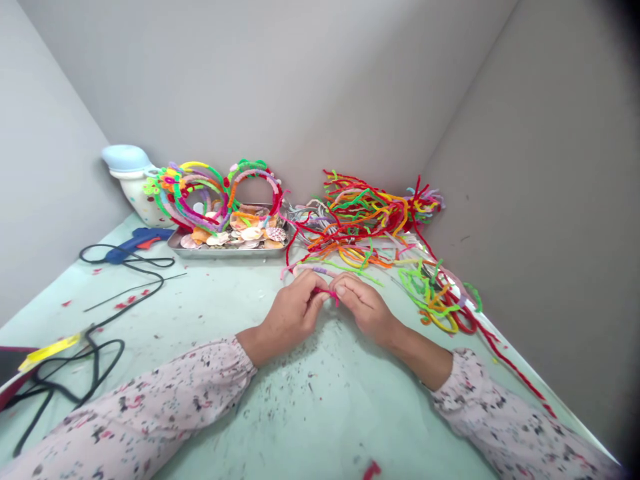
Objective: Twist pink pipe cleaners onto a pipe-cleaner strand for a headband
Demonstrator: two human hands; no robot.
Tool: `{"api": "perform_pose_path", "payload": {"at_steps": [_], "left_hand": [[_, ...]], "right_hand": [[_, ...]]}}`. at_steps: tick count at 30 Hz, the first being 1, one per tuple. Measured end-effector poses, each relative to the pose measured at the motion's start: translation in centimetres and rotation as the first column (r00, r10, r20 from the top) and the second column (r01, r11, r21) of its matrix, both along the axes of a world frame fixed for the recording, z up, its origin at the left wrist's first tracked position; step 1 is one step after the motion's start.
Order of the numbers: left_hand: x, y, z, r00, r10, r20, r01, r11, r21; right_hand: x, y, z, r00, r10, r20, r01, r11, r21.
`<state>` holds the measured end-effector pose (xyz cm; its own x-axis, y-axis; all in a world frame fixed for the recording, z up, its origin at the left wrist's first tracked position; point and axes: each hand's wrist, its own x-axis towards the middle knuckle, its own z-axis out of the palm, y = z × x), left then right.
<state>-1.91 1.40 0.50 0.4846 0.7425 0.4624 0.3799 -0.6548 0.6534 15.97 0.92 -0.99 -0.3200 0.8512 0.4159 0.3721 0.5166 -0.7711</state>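
Above the middle of the table my two hands meet at the fingertips. Between them runs a short piece of red pipe cleaner (326,291), its end sticking out by the right thumb. My left hand (296,308) is closed, with thumb and fingers pinching the piece. My right hand (364,308) pinches the same piece from the other side. A pink and purple pipe-cleaner strip (320,270) passes just behind the fingertips; whether the hands also hold it I cannot tell. Most of the red piece is hidden by the fingers.
Behind the hands lies a tangled heap of coloured pipe cleaners (370,213). A metal tray (230,253) holds seashells, with wrapped headbands (255,173) standing on it. To the left are a blue glue gun (131,245), a black cord (150,287) and a white cup with a blue lid (140,193).
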Motion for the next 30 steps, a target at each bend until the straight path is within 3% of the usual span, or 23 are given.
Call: {"api": "perform_pose_path", "payload": {"at_steps": [7,12,18,30], "left_hand": [[-0.01,-0.04,0.06,1.000,-0.007,0.015,0.007,1.000,0.007],[-0.10,0.16,-0.30,0.988,0.061,0.138,-0.047,0.994,-0.100],[-0.14,0.15,-0.35,0.966,0.060,0.252,0.007,0.966,-0.259],[-0.08,0.06,0.32,0.986,0.085,0.146,-0.069,0.991,-0.114]], "right_hand": [[-0.01,-0.09,0.20,1.000,0.000,-0.024,0.000,1.000,-0.027],[0.01,-0.38,0.54,0.996,-0.095,-0.001,0.094,0.990,0.101],[-0.09,-0.32,0.30,0.983,-0.174,0.057,0.153,0.953,0.263],[0.04,0.04,-0.04,0.967,-0.241,0.085,0.202,0.924,0.324]]}}
